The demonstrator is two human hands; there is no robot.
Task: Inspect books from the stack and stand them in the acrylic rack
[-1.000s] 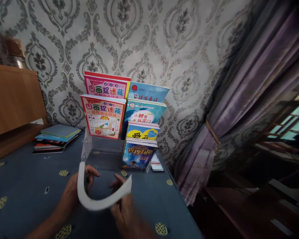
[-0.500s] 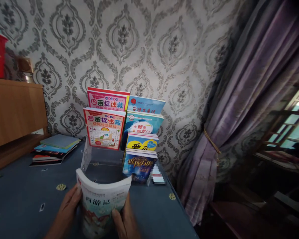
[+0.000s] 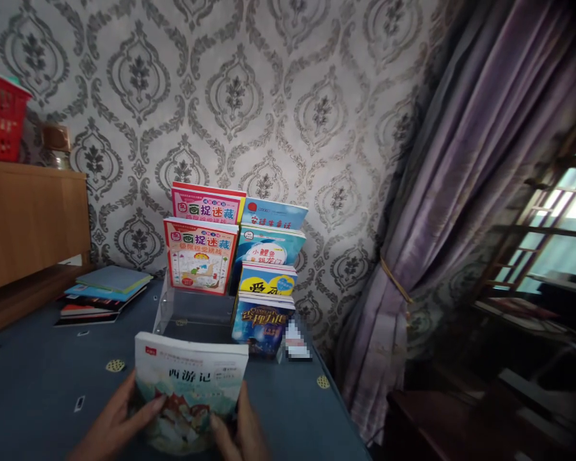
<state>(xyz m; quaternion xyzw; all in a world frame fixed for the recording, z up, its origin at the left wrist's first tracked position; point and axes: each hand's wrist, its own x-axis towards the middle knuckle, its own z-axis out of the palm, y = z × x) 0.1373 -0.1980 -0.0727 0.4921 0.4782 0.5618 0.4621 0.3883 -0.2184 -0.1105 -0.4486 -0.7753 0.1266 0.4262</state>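
西游记 paperback (image 3: 199, 371) | left hand (image 3: 122, 416) + right hand (image 3: 244, 428) both pinching its lower sides | risk: it could bow, then slip free, if squeezed unevenly

Book (image 3: 189, 387) smooth paper; rack (image 3: 196, 308) probably glossy plastic.

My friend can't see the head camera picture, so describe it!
A person's left hand and right hand hold a paperback, cover toward the camera, before a clear rack of colourful books. A book pile lies left; a purple curtain hangs right.
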